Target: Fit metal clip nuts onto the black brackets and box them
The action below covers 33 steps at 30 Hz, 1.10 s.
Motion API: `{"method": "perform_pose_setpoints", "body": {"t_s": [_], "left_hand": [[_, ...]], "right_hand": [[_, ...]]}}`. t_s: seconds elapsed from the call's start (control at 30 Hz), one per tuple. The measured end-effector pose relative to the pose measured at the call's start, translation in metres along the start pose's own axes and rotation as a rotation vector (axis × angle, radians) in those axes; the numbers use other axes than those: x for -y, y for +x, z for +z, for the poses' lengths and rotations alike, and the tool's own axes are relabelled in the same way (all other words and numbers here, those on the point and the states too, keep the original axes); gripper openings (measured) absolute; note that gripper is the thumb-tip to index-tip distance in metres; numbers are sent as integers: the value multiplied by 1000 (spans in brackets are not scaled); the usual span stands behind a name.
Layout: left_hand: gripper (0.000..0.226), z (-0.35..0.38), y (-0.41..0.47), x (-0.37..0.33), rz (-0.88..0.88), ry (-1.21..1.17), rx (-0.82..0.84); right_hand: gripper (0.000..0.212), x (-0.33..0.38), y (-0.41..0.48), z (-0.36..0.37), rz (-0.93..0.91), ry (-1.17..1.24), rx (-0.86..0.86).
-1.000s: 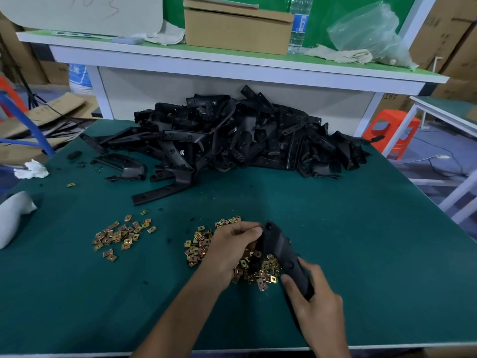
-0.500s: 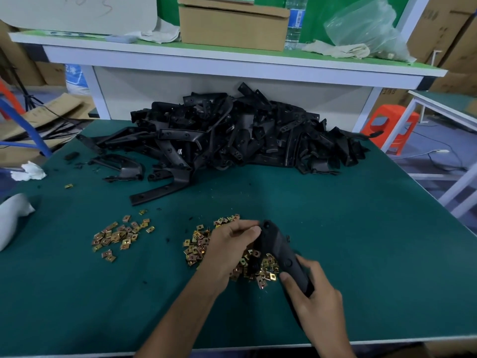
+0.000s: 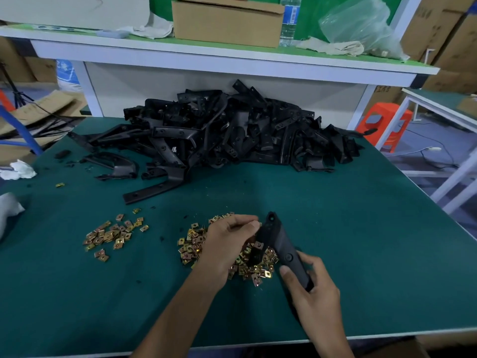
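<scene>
Bracket [image 3: 282, 245] tip lifts slightly; right hand [image 3: 317, 298] grips its lower end, left hand [image 3: 227, 246] pinches its upper edge above the clip nuts [image 3: 191, 244] on counter [image 3: 361, 228]; a crooked push likely skews or drops the nut

We grip a black bracket [image 3: 280, 244] in our right hand [image 3: 317, 301] above the gold clip nuts [image 3: 192, 245] on the green bench [image 3: 361, 228]; our left hand [image 3: 227, 244] sets curled fingers [image 3: 254, 224] against its upper edge (whatever they pinch is hidden).

No legible text, only blurred print on the bottle label [image 3: 290, 12].
</scene>
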State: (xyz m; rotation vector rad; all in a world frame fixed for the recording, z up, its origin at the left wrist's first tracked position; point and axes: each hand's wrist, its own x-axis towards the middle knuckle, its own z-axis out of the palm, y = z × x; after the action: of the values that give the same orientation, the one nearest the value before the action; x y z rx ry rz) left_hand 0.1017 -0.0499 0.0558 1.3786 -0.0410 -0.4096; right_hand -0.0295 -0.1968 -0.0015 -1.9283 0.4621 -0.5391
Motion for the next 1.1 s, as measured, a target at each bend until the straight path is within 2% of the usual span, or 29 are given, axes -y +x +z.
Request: {"method": "perform_pose_setpoints", "body": {"t_s": [0.17, 0.47, 0.6, 0.67, 0.8, 1.0, 1.1], "left_hand": [[10, 0, -2, 2, -26, -23, -4], [10, -9, 2, 2, 28, 133, 65], [23, 0, -7, 7, 56, 132, 139], [26, 8, -14, 14, 111, 202, 89], [17, 16, -20, 18, 262, 453, -129], [21, 14, -20, 11, 383, 575, -162], [24, 14, -19, 8, 408, 624, -175]], "right_hand": [[29, 0, -1, 1, -1, -28, 34], [27, -2, 0, 2, -4, -123, 45], [29, -3, -1, 4, 8, -168, -19], [32, 0, -3, 6, 5, -184, -31], [38, 7, -10, 6, -24, -209, -37], [44, 11, -10, 4, -32, -201, -27], [36, 9, -10, 5, -28, -192, -13]]}}
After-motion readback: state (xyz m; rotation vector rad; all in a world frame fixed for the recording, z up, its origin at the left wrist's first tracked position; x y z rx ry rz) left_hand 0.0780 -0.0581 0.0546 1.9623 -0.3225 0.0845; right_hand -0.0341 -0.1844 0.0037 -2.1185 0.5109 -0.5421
